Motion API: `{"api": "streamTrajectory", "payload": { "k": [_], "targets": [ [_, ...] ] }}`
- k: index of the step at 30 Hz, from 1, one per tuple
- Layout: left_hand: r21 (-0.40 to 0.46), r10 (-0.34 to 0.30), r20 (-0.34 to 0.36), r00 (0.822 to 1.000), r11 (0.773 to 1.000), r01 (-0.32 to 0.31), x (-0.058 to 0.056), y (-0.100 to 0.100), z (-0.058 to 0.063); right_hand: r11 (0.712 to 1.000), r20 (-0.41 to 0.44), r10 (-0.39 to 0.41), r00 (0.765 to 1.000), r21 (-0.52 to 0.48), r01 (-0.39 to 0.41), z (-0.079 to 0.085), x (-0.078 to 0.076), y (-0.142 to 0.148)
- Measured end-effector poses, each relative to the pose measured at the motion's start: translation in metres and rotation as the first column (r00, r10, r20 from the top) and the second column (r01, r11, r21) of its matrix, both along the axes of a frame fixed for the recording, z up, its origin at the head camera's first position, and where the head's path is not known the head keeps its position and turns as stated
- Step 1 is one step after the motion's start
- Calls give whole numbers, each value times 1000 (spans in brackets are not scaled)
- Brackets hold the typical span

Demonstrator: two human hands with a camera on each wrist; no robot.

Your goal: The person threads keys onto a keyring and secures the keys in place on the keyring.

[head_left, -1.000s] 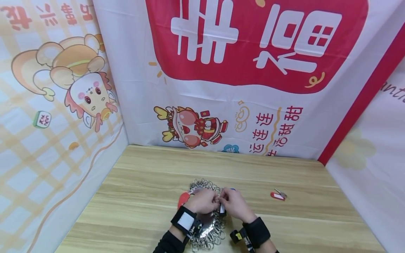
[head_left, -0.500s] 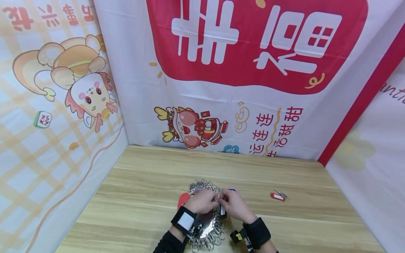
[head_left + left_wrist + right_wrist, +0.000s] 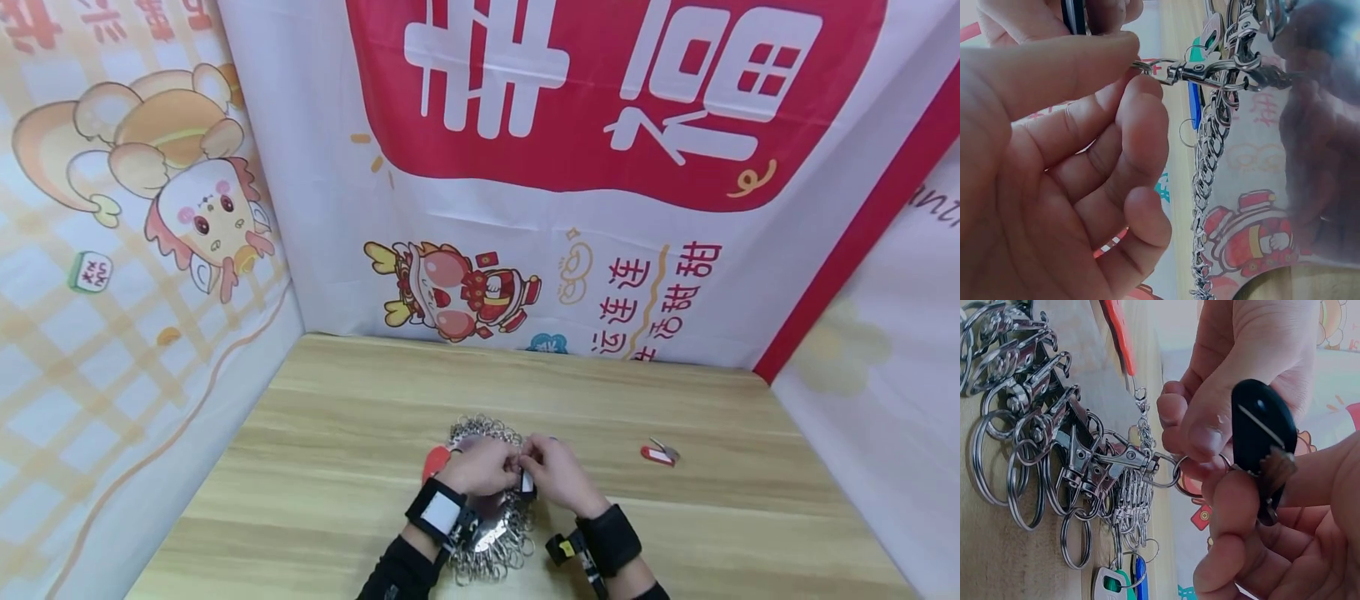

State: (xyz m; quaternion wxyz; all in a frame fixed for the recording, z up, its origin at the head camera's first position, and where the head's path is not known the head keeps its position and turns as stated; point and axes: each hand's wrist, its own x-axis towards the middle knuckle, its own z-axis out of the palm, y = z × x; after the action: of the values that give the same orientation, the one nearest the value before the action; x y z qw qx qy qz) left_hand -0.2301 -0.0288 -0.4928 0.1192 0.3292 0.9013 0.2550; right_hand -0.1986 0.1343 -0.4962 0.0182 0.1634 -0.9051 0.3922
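Observation:
My left hand point(image 3: 483, 467) pinches a split ring point(image 3: 1185, 478) between thumb and index finger. That ring hangs from a swivel clasp point(image 3: 1200, 70) on a round, shiny metal rack point(image 3: 491, 533) edged with several such clasps and rings. Close beside it, my right hand point(image 3: 558, 475) pinches a black key tag point(image 3: 1263, 428) between thumb and fingertips. A small brownish metal piece point(image 3: 1277, 470), perhaps a key, lies against the tag. How the tag's own ring meets the split ring is hidden by the fingertips. Blue tag point(image 3: 1141, 578) and silver key point(image 3: 1110, 584) hang from the rack's far side.
A red key tag point(image 3: 658, 455) with a key lies apart on the wooden table point(image 3: 337, 467), to the right. Another red tag point(image 3: 435, 462) shows at the rack's left. Printed cloth walls point(image 3: 315, 208) stand behind and at both sides.
The head view has tilted slightly, so everything sits a little higher in it. Both hands stay together at the rack's right edge, with only slight finger movement.

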Motion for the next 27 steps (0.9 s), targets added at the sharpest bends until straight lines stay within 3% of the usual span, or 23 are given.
{"api": "streamTrajectory", "payload": {
  "k": [6,12,18,22,27],
  "targets": [
    [26,45,24,999,999,-46,-3,-1,2,998,61,55,997,-9,-55,2,-3,5],
    [22,37,17,999,999,-38,-7,-1,3,990,113,141,984,-3,-141,7,-4,9],
    [44,8,59,998,999,-11,-7,0,4,984,132,176,975,-3,-177,9,-5,11],
    [53,-10,96,995,999,5,-7,1,3,983,158,182,971,-9,-182,8,-5,14],
    [62,-7,162,987,998,-4,-8,-2,5,992,192,120,974,23,-127,7,-7,23]
  ]
}}
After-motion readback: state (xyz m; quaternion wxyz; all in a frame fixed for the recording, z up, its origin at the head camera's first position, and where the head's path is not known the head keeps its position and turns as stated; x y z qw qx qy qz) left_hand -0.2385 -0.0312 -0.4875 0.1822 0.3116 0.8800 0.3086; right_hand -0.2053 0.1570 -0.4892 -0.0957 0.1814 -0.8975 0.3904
